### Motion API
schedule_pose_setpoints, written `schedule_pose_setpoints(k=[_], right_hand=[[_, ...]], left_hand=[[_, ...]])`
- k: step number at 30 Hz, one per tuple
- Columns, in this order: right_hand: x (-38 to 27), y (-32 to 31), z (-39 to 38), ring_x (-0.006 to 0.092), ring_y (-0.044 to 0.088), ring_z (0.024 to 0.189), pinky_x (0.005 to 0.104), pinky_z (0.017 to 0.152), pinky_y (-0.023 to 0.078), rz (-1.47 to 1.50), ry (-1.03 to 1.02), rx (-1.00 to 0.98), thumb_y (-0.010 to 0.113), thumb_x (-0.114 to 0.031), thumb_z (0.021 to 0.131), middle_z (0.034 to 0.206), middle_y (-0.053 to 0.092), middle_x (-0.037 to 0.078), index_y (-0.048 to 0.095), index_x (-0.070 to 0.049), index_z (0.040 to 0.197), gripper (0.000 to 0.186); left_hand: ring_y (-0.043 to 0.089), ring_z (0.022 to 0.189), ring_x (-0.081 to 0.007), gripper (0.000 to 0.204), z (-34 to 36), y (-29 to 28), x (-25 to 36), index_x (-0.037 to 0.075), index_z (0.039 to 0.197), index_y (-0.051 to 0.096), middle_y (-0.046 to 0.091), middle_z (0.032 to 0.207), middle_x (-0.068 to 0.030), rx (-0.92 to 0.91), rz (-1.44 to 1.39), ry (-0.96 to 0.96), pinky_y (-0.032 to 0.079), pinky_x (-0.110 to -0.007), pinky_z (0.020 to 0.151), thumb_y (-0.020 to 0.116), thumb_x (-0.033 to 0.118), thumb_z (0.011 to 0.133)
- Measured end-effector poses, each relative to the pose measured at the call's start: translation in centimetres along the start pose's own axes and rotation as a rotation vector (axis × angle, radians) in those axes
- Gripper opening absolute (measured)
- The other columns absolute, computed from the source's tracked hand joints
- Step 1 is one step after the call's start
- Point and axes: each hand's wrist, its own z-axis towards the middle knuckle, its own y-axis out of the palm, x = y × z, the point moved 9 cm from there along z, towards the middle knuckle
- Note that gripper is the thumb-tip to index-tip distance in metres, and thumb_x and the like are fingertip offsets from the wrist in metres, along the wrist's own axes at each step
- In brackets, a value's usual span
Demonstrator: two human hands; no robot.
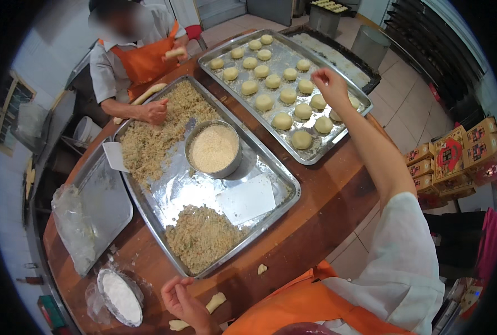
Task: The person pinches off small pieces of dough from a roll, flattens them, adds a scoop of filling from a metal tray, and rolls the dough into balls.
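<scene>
My right hand (329, 84) is over the right side of a metal tray (244, 110) holding rows of round pale dough pieces (287, 95), with curled fingers; whatever they may hold is hidden. My left hand (182, 297) is low at the table's near edge, fingers loosely bent and apart, holding nothing visible, beside a dough strip (215, 302). A larger tray (273, 159) holds two heaps of crumbly filling (201, 237), a round metal container of pale crumbs (214, 148) and a white scraper (245, 198).
A co-worker (139, 67) in an orange apron works across the wooden table (332, 201), one hand at the filling. A bowl of white powder (123, 296) and a tray (106, 209) with a plastic bag lie left. Stacked boxes (449, 162) stand right. A dark pan (360, 67) sits behind.
</scene>
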Motion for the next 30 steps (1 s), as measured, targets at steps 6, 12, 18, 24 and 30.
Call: schedule_pose_setpoints(k=[6, 12, 18, 24, 30], right_hand=[[-7.5, -5.3, -13.3, 0.0144, 0.065, 0.083, 0.0293, 0.076, 0.051, 0.094, -0.161, -0.12, 0.067, -0.011, 0.092, 0.089, 0.07, 0.007, 0.07, -0.001, 0.098, 0.012], [-15.1, -5.3, -26.3, 0.018, 0.062, 0.084, 0.0296, 0.078, 0.048, 0.211, -0.164, -0.31, 0.068, 0.0, 0.086, 0.09, 0.068, 0.007, 0.069, -0.003, 0.092, 0.006], [-21.9, -1.2, -33.9, 0.0234, 0.062, 0.083, 0.0339, 0.078, 0.048, 0.227, -0.331, -0.505, 0.069, 0.003, 0.082, 0.089, 0.068, 0.008, 0.067, -0.004, 0.089, 0.01], [-26.5, 2.3, -38.5, 0.0283, 0.062, 0.085, 0.0377, 0.079, 0.048, 0.271, -0.476, -0.626, 0.07, -0.002, 0.081, 0.087, 0.067, 0.009, 0.067, -0.005, 0.088, 0.008], [-30.6, 7.0, -43.1, 0.0335, 0.063, 0.091, 0.0427, 0.084, 0.05, 0.33, -0.584, -0.797, 0.069, -0.006, 0.08, 0.09, 0.069, 0.013, 0.07, -0.005, 0.09, 0.01]], left_hand=[[0.061, 0.087, -0.0152, 0.013, -3.5, -1.3, 3.4, 0.001, 0.11, 0.061, 0.062, 0.094, -0.0067, -0.017, 0.022, 0.03, 0.052, -0.032, 0.082, 0.052, 0.005, 0.102], [0.067, 0.09, -0.0158, 0.014, -7.7, -3.4, 3.1, -0.002, 0.111, 0.063, 0.069, 0.094, -0.009, -0.125, -0.042, 0.022, 0.054, -0.028, 0.083, 0.055, -0.001, 0.099], [0.065, 0.101, -0.0319, 0.027, -9.7, -7.2, 3.4, -0.002, 0.118, 0.063, 0.067, 0.106, -0.0168, -0.164, 0.708, 0.42, 0.05, -0.04, 0.09, 0.062, 0.004, 0.092], [0.043, 0.137, -0.036, 0.054, -11.9, -10.4, -3.6, 0.003, 0.14, 0.049, 0.054, 0.136, -0.0162, -0.32, 1.113, 0.44, 0.023, -0.052, 0.118, 0.066, 0.01, 0.089], [0.053, 0.107, -0.0356, 0.046, -11.2, -10.9, -4.7, 0.006, 0.123, 0.06, 0.056, 0.108, -0.0137, -0.317, 1.112, 0.484, 0.037, -0.05, 0.1, 0.075, 0.012, 0.08]])
